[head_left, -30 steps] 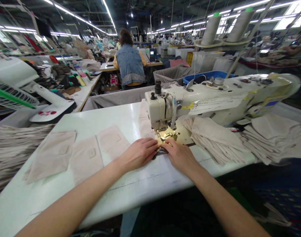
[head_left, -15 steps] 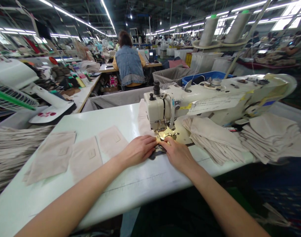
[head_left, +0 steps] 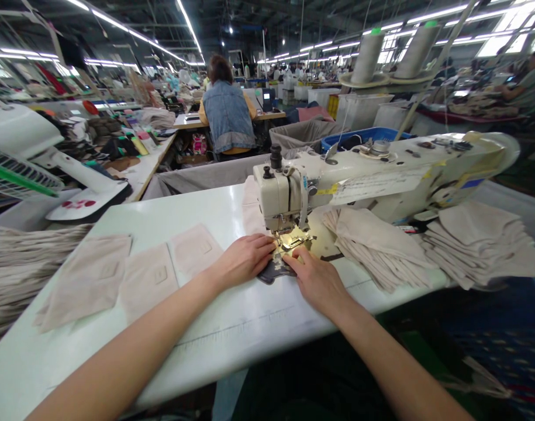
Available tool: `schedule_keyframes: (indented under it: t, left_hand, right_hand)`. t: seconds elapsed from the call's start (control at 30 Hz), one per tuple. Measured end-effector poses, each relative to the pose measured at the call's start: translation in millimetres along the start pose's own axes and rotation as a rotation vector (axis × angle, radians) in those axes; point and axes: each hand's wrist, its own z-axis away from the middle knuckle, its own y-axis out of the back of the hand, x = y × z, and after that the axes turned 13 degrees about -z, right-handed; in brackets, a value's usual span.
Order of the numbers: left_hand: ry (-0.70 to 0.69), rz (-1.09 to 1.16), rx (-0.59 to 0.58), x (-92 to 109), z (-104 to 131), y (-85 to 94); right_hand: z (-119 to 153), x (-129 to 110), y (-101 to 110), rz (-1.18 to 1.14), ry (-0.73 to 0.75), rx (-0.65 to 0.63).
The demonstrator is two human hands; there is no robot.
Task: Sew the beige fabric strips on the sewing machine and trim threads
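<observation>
A cream sewing machine [head_left: 278, 196] stands over the pale table. A beige fabric piece [head_left: 251, 204] lies behind and left of its needle head. My left hand [head_left: 247, 257] rests palm down, its fingers stretched flat to the lit needle area. Close by on the other side, my right hand [head_left: 320, 280] has thumb and index finger slightly apart at the front of the brass-coloured guide [head_left: 296, 241]. Any cloth under the fingertips is hard to make out. The dark machine plate [head_left: 273, 272] shows between both hands.
Three flat beige pieces with small tabs, including one pouch-like piece [head_left: 148, 278], lie at left. Folded beige stacks [head_left: 376, 245] sit right of the needle. A white fan [head_left: 26, 140] stands at far left. A person in a denim vest [head_left: 230, 114] sits ahead.
My hands have drawn slightly apart at the needle, and more of the dark plate shows between them. The whole view has shifted a little.
</observation>
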Motion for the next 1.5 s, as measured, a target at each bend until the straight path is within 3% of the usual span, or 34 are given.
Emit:
schedule_keyframes:
  t: [0.4,0.8,1.03,1.17,1.23,1.3,1.37,1.5]
  left_hand:
    - [0.086,0.034,0.015,1.0,1.6,-4.7]
    - [0.088,0.046,0.03,2.7,3.1,-7.2]
    - [0.206,0.041,0.076,5.8,4.9,-16.2]
    - [0.245,0.034,0.051,12.4,14.0,-5.6]
    - [0.267,0.06,-0.018,14.8,20.3,6.3]
    - [0.388,0.064,-0.1,13.3,24.8,18.7]
    - [0.62,-0.025,-0.144,6.2,26.0,26.9]
    - [1.058,-0.171,-0.22,-18.8,19.7,23.1]
  right_hand:
    - [16.0,-2.7,-7.2,-0.041,-0.023,0.05]
    - [16.6,-1.1,-10.7,-0.05,-0.032,0.085]
    - [18.3,-2.0,-9.3,-0.089,-0.045,0.131]
    - [22.2,1.6,-11.6,-0.133,-0.086,0.223]
    - [23.4,4.1,-14.2,-0.154,-0.092,0.263]
    - [24.1,6.2,-17.1,-0.164,-0.076,0.286]
    - [24.5,7.3,-19.5,-0.165,-0.049,0.304]
    - [25.8,8.3,-22.9,-0.161,-0.018,0.352]
